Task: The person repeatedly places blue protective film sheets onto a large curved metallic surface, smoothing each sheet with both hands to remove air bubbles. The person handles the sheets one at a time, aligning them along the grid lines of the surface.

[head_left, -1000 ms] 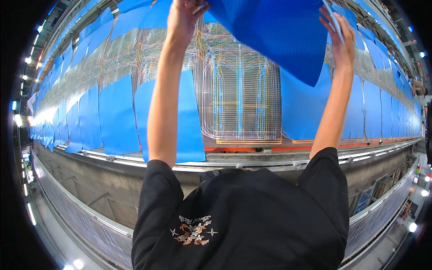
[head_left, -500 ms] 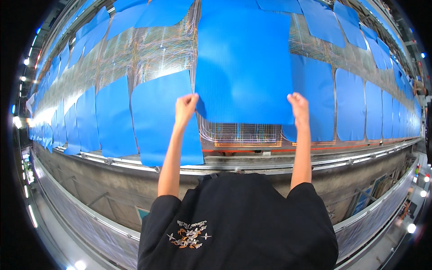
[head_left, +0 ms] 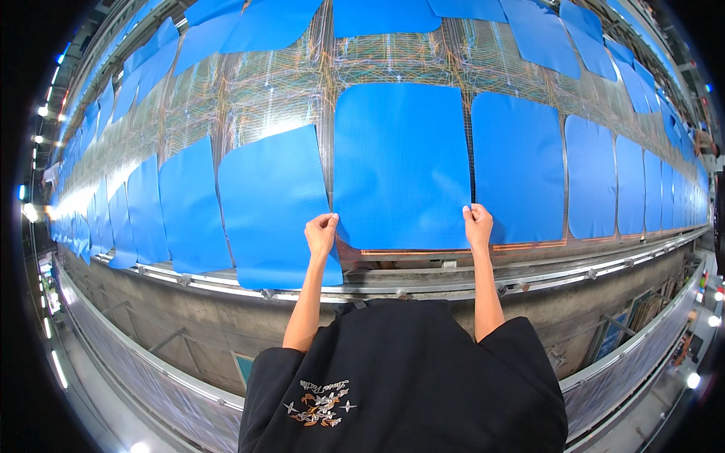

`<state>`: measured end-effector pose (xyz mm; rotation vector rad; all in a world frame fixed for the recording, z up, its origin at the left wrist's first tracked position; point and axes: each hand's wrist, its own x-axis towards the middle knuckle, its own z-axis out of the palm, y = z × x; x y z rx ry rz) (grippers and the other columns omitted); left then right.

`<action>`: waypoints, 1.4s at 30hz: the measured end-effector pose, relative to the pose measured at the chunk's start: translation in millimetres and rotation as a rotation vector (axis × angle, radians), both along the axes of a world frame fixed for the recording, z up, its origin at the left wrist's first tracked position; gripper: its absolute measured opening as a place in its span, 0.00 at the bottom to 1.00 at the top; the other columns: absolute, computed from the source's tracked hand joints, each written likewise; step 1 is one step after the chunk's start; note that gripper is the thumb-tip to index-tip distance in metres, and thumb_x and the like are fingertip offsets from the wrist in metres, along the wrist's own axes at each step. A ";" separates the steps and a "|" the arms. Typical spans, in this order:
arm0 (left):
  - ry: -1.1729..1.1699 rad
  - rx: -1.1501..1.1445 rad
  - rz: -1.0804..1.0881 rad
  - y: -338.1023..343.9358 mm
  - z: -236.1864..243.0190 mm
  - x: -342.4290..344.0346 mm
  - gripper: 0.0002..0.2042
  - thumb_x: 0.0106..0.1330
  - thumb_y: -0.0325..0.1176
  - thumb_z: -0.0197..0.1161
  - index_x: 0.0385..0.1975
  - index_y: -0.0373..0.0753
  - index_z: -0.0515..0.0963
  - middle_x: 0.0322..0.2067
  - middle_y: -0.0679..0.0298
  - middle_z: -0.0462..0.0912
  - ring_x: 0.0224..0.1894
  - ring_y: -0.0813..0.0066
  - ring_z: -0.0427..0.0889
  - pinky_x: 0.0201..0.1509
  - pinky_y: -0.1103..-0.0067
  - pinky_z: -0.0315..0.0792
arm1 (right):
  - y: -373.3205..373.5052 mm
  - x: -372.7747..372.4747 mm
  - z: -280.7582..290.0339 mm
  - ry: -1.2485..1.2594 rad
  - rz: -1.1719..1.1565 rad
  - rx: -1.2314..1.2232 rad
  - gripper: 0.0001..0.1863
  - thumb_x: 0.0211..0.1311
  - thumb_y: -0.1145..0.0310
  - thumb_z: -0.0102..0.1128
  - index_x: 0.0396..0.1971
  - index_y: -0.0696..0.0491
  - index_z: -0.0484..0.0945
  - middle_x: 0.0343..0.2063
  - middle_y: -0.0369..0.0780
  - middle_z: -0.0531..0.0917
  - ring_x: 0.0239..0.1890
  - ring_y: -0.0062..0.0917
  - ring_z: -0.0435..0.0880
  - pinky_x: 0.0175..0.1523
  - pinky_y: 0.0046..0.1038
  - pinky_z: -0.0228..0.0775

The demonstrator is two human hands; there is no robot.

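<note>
A blue ribbed sheet (head_left: 400,166) with rounded far corners lies in front of me on a long table printed with many thin coloured lines (head_left: 393,64). My left hand (head_left: 321,232) pinches its left edge near the close corner. Level with it, my right hand (head_left: 477,225) pinches the right edge, thumb and fingers closed. A similar blue sheet (head_left: 276,204) lies just left of my left hand and hangs past the table's near edge. Beside my right hand lies another blue sheet (head_left: 521,166), with a dark narrow gap between it and the held one.
More blue sheets run in rows to both sides, such as one at the left (head_left: 192,200) and one at the right (head_left: 589,177). A far row includes a sheet (head_left: 385,16) straight ahead. A metal rail (head_left: 408,291) follows the table's near edge.
The held sheet has come down toward me and now lies on the table, uncovering the printed lines and a far sheet behind it. Both hands have moved nearer and closer together.
</note>
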<state>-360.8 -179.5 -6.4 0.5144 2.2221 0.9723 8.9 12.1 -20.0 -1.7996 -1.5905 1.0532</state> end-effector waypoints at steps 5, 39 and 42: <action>0.056 -0.010 0.001 -8.6 -6.6 1.7 0.13 0.66 0.38 0.71 0.40 0.33 0.89 0.29 0.58 0.91 0.30 0.76 0.86 0.38 0.74 0.79 | -2.6 -5.4 7.7 0.024 -0.008 -0.042 0.10 0.70 0.68 0.66 0.40 0.62 0.84 0.21 0.32 0.83 0.22 0.11 0.71 0.28 0.22 0.64; 0.143 0.123 -0.136 9.8 -18.6 -5.1 0.17 0.63 0.34 0.71 0.49 0.31 0.86 0.35 0.55 0.91 0.35 0.71 0.88 0.44 0.73 0.80 | 6.0 -2.6 -10.4 0.071 0.039 -0.009 0.17 0.66 0.73 0.65 0.52 0.63 0.81 0.35 0.41 0.89 0.36 0.19 0.85 0.42 0.23 0.76; 0.069 0.248 -0.107 45.0 -29.0 -26.1 0.20 0.63 0.34 0.71 0.53 0.31 0.84 0.37 0.55 0.91 0.36 0.71 0.88 0.45 0.73 0.80 | 39.0 -20.2 -10.6 0.146 0.080 0.008 0.20 0.65 0.73 0.66 0.55 0.63 0.79 0.38 0.43 0.89 0.38 0.21 0.86 0.45 0.24 0.77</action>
